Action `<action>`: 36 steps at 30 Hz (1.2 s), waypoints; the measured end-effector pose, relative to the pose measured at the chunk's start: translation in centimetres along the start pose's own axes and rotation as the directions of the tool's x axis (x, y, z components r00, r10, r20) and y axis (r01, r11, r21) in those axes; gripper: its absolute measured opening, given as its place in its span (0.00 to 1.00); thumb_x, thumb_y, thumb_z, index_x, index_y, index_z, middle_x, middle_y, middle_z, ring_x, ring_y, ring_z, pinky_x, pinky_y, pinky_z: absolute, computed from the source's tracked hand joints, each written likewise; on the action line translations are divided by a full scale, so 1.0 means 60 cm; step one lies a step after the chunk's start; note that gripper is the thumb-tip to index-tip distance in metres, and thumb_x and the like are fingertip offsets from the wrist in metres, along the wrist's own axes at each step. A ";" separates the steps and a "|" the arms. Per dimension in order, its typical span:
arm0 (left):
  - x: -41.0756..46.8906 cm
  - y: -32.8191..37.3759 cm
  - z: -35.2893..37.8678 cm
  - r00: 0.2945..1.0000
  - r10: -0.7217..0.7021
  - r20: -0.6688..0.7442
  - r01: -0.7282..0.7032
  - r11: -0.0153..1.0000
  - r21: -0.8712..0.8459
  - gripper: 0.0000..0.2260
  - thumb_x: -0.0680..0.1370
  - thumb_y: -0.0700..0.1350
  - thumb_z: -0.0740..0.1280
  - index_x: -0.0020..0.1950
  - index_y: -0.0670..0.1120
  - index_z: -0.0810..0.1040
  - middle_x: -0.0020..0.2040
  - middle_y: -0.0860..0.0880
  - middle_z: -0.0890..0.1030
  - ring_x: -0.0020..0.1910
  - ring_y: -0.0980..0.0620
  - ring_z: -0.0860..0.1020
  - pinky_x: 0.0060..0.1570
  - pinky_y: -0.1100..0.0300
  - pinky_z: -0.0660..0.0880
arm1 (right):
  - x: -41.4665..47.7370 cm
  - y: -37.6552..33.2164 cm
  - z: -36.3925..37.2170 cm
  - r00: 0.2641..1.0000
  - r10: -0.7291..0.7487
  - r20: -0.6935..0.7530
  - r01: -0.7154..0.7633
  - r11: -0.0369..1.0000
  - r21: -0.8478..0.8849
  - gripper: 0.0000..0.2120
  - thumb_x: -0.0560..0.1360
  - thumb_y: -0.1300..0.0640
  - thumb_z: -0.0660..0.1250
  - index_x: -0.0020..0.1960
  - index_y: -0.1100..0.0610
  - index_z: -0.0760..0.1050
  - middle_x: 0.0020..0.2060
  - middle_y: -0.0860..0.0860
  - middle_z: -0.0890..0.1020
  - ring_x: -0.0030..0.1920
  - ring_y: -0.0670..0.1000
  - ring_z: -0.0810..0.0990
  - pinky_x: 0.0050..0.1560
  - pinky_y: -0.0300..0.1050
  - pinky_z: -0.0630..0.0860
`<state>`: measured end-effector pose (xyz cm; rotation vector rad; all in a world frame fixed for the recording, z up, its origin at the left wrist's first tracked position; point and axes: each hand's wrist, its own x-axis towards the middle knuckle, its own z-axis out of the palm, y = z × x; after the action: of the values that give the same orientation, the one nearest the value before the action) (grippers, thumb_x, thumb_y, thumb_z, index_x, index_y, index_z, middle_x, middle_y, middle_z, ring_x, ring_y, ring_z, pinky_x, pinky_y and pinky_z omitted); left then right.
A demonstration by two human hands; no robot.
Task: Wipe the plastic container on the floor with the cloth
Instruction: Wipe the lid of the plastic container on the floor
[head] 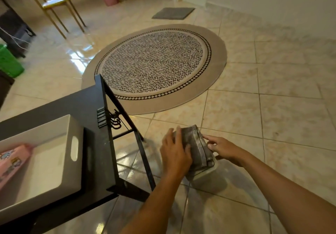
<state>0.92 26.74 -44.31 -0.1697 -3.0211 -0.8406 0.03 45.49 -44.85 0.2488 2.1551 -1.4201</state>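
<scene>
A pale plastic container (206, 176) stands on the tiled floor, just right of a black table. A folded grey cloth (196, 146) lies draped over its top and hides most of it. My left hand (175, 153) presses on the left side of the cloth, fingers curled over it. My right hand (221, 147) touches the cloth's right edge and the container's rim with its fingertips. Whether the right hand grips the container or only steadies it is unclear.
A black table (91, 106) with hooks on its edge stands at the left, carrying a white tray (54, 124) with a pink item (12, 159). A round patterned rug (154, 66) lies ahead. A grey mat (172, 12), a gold stool (58, 2) and a green basket (9, 62) are farther off.
</scene>
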 end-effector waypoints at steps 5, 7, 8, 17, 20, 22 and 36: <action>-0.023 -0.014 0.039 0.979 0.073 0.190 -0.110 0.975 0.193 0.28 0.79 0.64 0.48 0.77 0.62 0.44 0.79 0.52 0.39 0.76 0.47 0.36 0.72 0.39 0.43 | -0.005 0.024 0.035 0.999 -0.049 -0.010 0.050 0.988 0.143 0.22 0.85 0.58 0.54 0.76 0.44 0.62 0.59 0.51 0.79 0.53 0.47 0.81 0.42 0.38 0.80; -0.021 -0.018 0.043 0.978 0.056 0.202 -0.097 0.975 0.200 0.28 0.79 0.65 0.46 0.77 0.62 0.43 0.78 0.52 0.37 0.76 0.48 0.34 0.71 0.37 0.43 | -0.006 0.033 0.047 0.996 -0.086 -0.032 0.091 0.975 0.203 0.21 0.85 0.55 0.54 0.77 0.44 0.60 0.66 0.49 0.75 0.59 0.45 0.78 0.48 0.37 0.80; -0.021 -0.017 0.044 0.977 0.057 0.207 -0.100 0.974 0.206 0.28 0.79 0.66 0.45 0.77 0.61 0.42 0.78 0.52 0.36 0.75 0.48 0.33 0.71 0.37 0.42 | -0.005 0.040 0.053 0.993 -0.105 -0.049 0.114 0.969 0.217 0.22 0.85 0.54 0.54 0.77 0.43 0.59 0.70 0.48 0.72 0.64 0.47 0.75 0.56 0.40 0.79; -0.024 -0.009 0.042 0.969 0.018 0.247 -0.068 0.978 0.198 0.33 0.77 0.67 0.49 0.78 0.59 0.43 0.78 0.51 0.36 0.74 0.48 0.30 0.71 0.36 0.43 | 0.002 0.057 0.076 0.980 -0.171 -0.105 0.188 0.964 0.188 0.23 0.85 0.58 0.51 0.79 0.47 0.55 0.74 0.43 0.62 0.74 0.43 0.59 0.71 0.37 0.60; -0.021 -0.004 0.040 0.963 0.055 0.264 -0.110 0.974 0.197 0.32 0.77 0.65 0.50 0.78 0.57 0.46 0.79 0.51 0.38 0.74 0.47 0.31 0.71 0.35 0.45 | 0.005 0.063 0.079 0.976 -0.180 -0.125 0.203 0.957 0.209 0.23 0.85 0.58 0.51 0.79 0.46 0.56 0.76 0.45 0.62 0.75 0.45 0.61 0.73 0.41 0.61; -0.009 -0.004 0.038 0.967 0.061 0.249 -0.111 0.975 0.193 0.31 0.76 0.67 0.49 0.77 0.57 0.51 0.79 0.51 0.40 0.75 0.47 0.34 0.70 0.33 0.46 | 0.003 0.061 0.085 0.973 -0.184 -0.136 0.210 0.955 0.211 0.23 0.85 0.60 0.51 0.77 0.44 0.57 0.73 0.44 0.64 0.73 0.43 0.62 0.71 0.38 0.62; -0.018 -0.022 0.033 0.986 0.097 0.134 -0.110 0.989 0.094 0.26 0.80 0.53 0.48 0.78 0.52 0.53 0.79 0.52 0.54 0.76 0.52 0.41 0.74 0.42 0.51 | 0.011 0.050 0.115 0.939 -0.188 -0.287 0.236 0.961 0.142 0.22 0.85 0.52 0.50 0.79 0.44 0.56 0.77 0.45 0.63 0.76 0.46 0.61 0.69 0.37 0.57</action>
<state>1.91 26.50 -46.72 -0.3914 -3.1322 -0.6922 3.07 40.50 -49.63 0.2969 2.3338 -1.7935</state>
